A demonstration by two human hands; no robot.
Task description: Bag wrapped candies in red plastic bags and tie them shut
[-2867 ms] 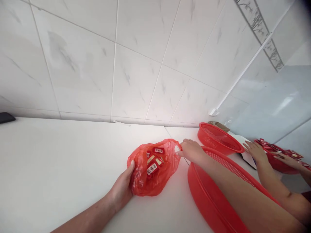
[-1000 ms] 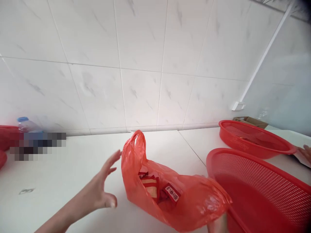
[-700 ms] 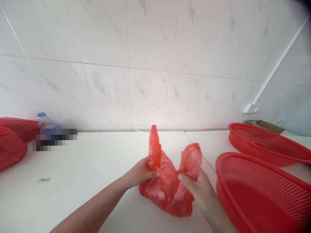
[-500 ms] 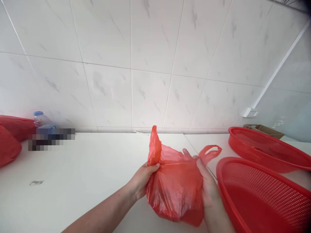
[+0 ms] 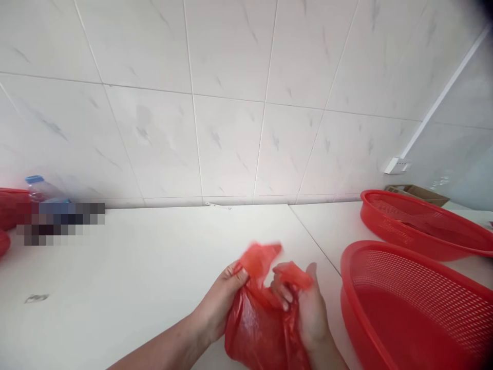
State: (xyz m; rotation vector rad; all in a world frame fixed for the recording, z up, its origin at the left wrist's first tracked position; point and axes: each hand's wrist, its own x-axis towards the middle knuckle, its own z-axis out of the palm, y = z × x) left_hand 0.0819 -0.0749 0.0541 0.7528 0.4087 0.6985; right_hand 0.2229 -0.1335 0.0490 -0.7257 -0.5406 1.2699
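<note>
A thin red plastic bag point(image 5: 256, 329) hangs between my two hands at the lower middle of the head view, above the white table point(image 5: 146, 257). My left hand point(image 5: 225, 295) pinches the bag's left upper side, with the thumb on top and a loose handle sticking up above it. On the other side, my right hand point(image 5: 302, 303) has its fingers curled round the gathered right handle, its thumb pointing up. The bag bulges below the grip, and its contents cannot be made out through the plastic.
Close on the right stands a large red mesh basket point(image 5: 356, 288), with another red basket point(image 5: 381, 226) behind it. A cardboard box point(image 5: 427, 195) sits by the wall. At the far left are a clear bottle with a blue cap point(image 5: 34, 180) and red bags point(image 5: 10, 210).
My right hand has moved inward and closed round the right handle, bunching the bag's top. The bag is narrower and lower. The view has shifted slightly to the right.
</note>
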